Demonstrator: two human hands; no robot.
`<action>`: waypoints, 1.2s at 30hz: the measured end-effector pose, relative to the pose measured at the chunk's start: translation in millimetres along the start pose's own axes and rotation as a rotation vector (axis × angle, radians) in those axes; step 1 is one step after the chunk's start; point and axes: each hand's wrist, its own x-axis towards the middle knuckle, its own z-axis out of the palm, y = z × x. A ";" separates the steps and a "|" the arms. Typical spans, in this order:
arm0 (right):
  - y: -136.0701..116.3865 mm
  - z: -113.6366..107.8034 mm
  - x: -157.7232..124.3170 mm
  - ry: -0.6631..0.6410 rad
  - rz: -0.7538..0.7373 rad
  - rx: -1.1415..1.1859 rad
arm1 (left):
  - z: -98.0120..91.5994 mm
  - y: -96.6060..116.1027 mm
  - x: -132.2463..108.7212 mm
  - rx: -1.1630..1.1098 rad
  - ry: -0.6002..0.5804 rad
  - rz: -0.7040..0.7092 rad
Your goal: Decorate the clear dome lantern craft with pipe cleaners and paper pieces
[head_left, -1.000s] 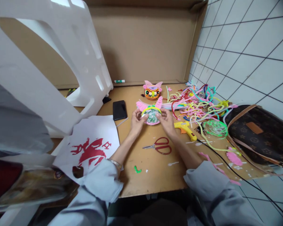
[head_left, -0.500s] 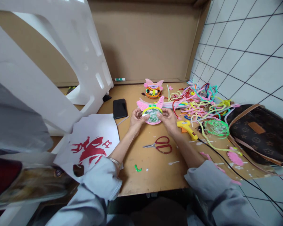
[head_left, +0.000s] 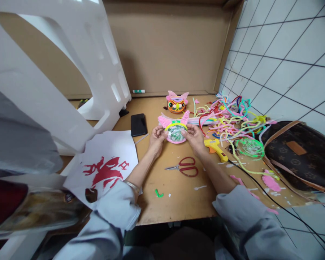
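Between my two hands is a round pipe-cleaner craft piece (head_left: pixel 176 133), with a green and white middle, a yellow and pink rim and two pink ears on top. My left hand (head_left: pixel 158 138) pinches its left edge, thumb on the near face. On the right edge my right hand (head_left: pixel 193 136) grips it the same way. Behind it stands a finished-looking animal face (head_left: pixel 177 103) in orange and pink with big eyes. Red-handled scissors (head_left: pixel 184 167) lie on the table below my hands. A yellow glue gun (head_left: pixel 216 149) rests beside my right forearm.
Tangled coloured pipe cleaners (head_left: pixel 230 115) cover the back right, with a green coil (head_left: pixel 250 148) and a brown handbag (head_left: pixel 303 155) nearby. At left are a black phone (head_left: pixel 138 125), a sheet with a red design (head_left: pixel 105 173) and a white plastic frame (head_left: pixel 108 54). The glue gun's cord crosses the right side.
The view has shifted very slightly, so everything sits a little further right. Both hands keep their hold on the craft piece, with hardly any movement.
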 end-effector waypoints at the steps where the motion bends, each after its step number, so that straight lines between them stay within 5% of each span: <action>1: 0.6 0.3 -0.1 0.005 -0.004 0.002 | 0.2 -0.7 0.0 0.001 0.007 0.005; 36: 5.2 -0.4 1.6 0.039 -0.050 -0.035 | 3.0 0.0 -4.6 0.071 -0.011 0.040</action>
